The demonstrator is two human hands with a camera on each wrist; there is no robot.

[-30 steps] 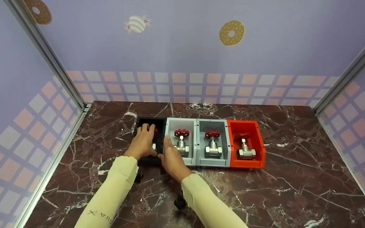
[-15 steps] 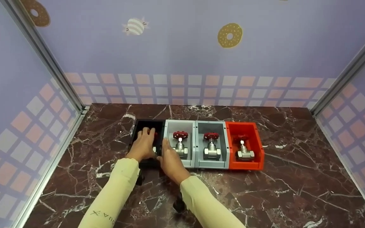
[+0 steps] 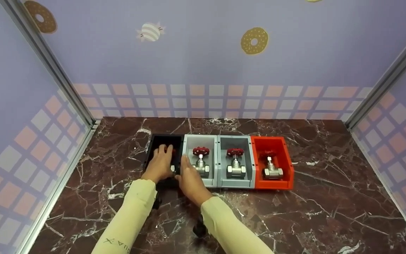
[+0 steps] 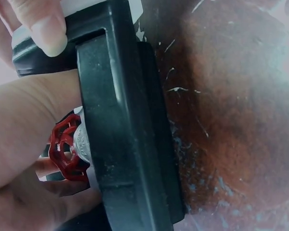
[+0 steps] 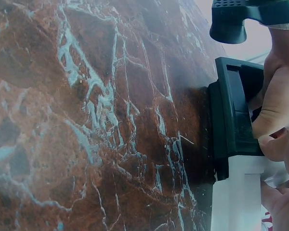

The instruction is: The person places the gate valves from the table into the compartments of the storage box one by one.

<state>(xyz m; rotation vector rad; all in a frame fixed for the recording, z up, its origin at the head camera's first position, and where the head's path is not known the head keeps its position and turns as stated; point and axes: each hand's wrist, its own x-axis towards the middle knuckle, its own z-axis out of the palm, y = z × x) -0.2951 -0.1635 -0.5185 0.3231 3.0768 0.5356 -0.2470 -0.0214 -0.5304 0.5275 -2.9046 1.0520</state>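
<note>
In the head view my left hand (image 3: 159,164) reaches into the black bin (image 3: 167,139) at the row's left end. Its thumb and fingers lie on either side of a valve with a red handwheel (image 4: 67,149), gripping it low down; the contact is partly hidden. My right hand (image 3: 192,181) pinches the side wall where the black bin meets the white bin (image 3: 210,181). Its thumb is on the black side, and its fingers reach into the white bin, beside another valve (image 3: 201,162).
Right of the white bin, a grey bin (image 3: 236,183) and an orange-red bin (image 3: 287,162) each hold a red-wheeled valve. The row stands on a dark red marble-patterned tabletop (image 3: 330,211). Patterned walls (image 3: 203,63) enclose the back and sides.
The head view has shifted slightly, so the bins appear a little lower. Both hands stay at the black bin, with hardly any visible movement.
</note>
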